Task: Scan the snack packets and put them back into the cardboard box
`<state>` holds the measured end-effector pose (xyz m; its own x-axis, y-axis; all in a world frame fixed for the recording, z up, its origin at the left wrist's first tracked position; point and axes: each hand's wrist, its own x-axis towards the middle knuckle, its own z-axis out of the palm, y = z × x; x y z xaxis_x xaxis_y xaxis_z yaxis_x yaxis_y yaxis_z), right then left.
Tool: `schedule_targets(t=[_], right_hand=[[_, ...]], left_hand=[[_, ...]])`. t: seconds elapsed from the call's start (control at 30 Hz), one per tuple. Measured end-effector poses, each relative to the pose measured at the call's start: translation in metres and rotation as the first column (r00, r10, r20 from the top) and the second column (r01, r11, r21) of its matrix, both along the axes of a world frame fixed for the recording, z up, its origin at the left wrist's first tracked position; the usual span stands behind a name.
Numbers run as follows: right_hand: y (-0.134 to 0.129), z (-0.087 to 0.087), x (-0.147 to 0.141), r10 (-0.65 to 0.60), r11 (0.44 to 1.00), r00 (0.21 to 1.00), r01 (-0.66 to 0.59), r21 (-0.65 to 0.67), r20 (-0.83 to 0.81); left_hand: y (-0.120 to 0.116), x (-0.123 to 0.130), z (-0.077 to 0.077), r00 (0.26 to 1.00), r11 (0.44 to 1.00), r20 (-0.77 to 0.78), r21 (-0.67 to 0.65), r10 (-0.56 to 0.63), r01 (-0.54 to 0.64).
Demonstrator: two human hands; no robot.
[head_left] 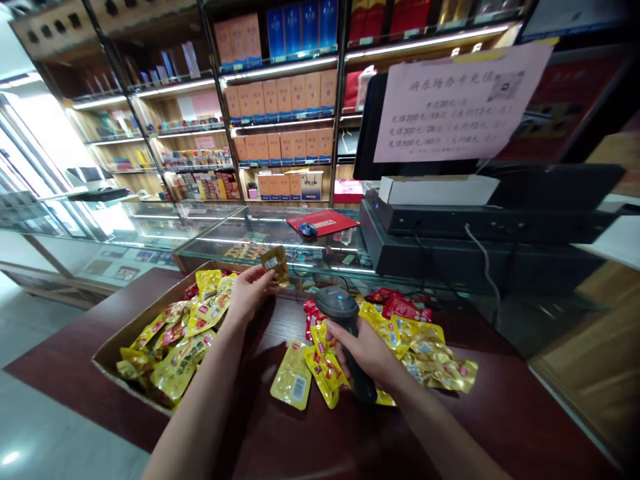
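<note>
My left hand (250, 291) pinches a small gold snack packet (277, 265) by its edge, with a white label facing me. In my right hand (369, 350) is a black barcode scanner (339, 305), gripped by its handle, a blue light showing on its head. Left of my left wrist, a cardboard box (111, 342) holds many yellow snack packets (187, 360). Under and around the scanner lie more yellow packets (324, 367) and some red packets (400, 307). A flat yellow packet (291, 377) rests barcode up between my forearms.
A glass display counter (240, 230) runs behind the dark red table (280, 443). On it lie a red mat (327, 225) and a mouse (307, 230). At right stands a monitor with a taped paper sign (450, 107), above a black cash drawer (450, 257). Shelves of boxes (285, 97) line the back.
</note>
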<state>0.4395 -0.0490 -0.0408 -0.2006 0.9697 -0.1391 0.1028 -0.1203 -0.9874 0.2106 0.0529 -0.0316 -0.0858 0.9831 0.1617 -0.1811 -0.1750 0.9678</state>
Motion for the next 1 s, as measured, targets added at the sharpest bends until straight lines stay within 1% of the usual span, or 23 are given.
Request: schedule_targets(t=[0.07,0.13,0.17,0.23,0.3,0.37,0.4,0.47,0.53,0.57,0.63,0.7,0.73,0.83,0.9,0.93,0.97,1.0], right_hand=[[-0.002,0.002,-0.001,0.013,1.0,1.0,-0.013,-0.005,-0.009],[-0.004,0.003,-0.003,0.038,0.999,0.999,-0.038,0.011,-0.025],[-0.005,0.004,-0.003,0.048,0.999,0.998,-0.047,0.022,-0.03],[-0.007,0.005,-0.003,0.053,0.998,0.998,-0.051,0.042,-0.032],[-0.008,0.005,-0.003,0.045,0.998,0.998,-0.043,0.056,-0.033],[-0.009,0.006,-0.003,0.043,0.997,0.999,-0.041,0.064,-0.032],[-0.009,0.007,-0.003,0.045,0.997,0.998,-0.043,0.071,-0.031],[-0.01,0.008,-0.004,0.056,0.995,0.998,-0.053,0.089,-0.028],[-0.011,0.009,-0.004,0.064,0.993,0.998,-0.061,0.103,-0.026],[-0.011,0.009,-0.004,0.063,0.993,0.998,-0.06,0.106,-0.024],[-0.012,0.009,-0.004,0.06,0.992,0.998,-0.058,0.109,-0.018],[-0.013,0.009,-0.003,0.06,0.993,0.998,-0.058,0.105,-0.021],[-0.013,0.009,-0.003,0.062,0.993,0.998,-0.059,0.099,-0.024],[-0.014,0.008,-0.003,0.061,0.996,0.998,-0.059,0.066,-0.025],[-0.014,0.007,-0.003,0.057,0.997,0.998,-0.056,0.053,-0.023],[-0.013,0.007,-0.003,0.059,0.997,0.998,-0.058,0.052,-0.024],[-0.013,0.006,-0.003,0.062,0.997,0.998,-0.06,0.052,-0.026],[-0.013,0.006,-0.003,0.062,0.997,0.998,-0.06,0.052,-0.025]], left_hand=[[0.004,-0.02,0.015,0.993,0.993,-0.05,0.055,0.111,-0.108],[0.009,-0.042,0.027,0.962,0.966,-0.124,0.114,0.244,-0.231],[0.011,-0.053,0.032,0.931,0.943,-0.173,0.145,0.323,-0.3],[0.015,-0.071,0.038,0.841,0.885,-0.282,0.205,0.462,-0.418],[0.015,-0.084,0.041,0.756,0.847,-0.383,0.244,0.531,-0.472],[0.011,-0.087,0.042,0.718,0.844,-0.444,0.274,0.536,-0.461],[0.007,-0.085,0.041,0.716,0.851,-0.46,0.285,0.526,-0.442],[-0.003,-0.073,0.037,0.735,0.877,-0.479,0.287,0.479,-0.385],[-0.015,-0.055,0.029,0.756,0.92,-0.525,0.254,0.391,-0.299],[-0.022,-0.044,0.023,0.752,0.941,-0.566,0.228,0.338,-0.251],[-0.034,-0.023,0.007,0.707,0.969,-0.664,0.188,0.244,-0.158],[-0.045,-0.005,-0.012,0.632,0.988,-0.76,0.135,0.15,-0.072],[-0.049,0.002,-0.023,0.581,0.995,-0.808,0.095,0.1,-0.039],[-0.059,0.015,-0.05,0.376,0.997,-0.924,-0.07,-0.074,0.025],[-0.063,0.019,-0.063,0.239,0.988,-0.959,-0.148,-0.153,0.043],[-0.065,0.019,-0.068,0.193,0.983,-0.964,-0.175,-0.181,0.05],[-0.065,0.019,-0.071,0.173,0.978,-0.963,-0.198,-0.206,0.06],[-0.064,0.019,-0.075,0.18,0.972,-0.956,-0.223,-0.233,0.073]])
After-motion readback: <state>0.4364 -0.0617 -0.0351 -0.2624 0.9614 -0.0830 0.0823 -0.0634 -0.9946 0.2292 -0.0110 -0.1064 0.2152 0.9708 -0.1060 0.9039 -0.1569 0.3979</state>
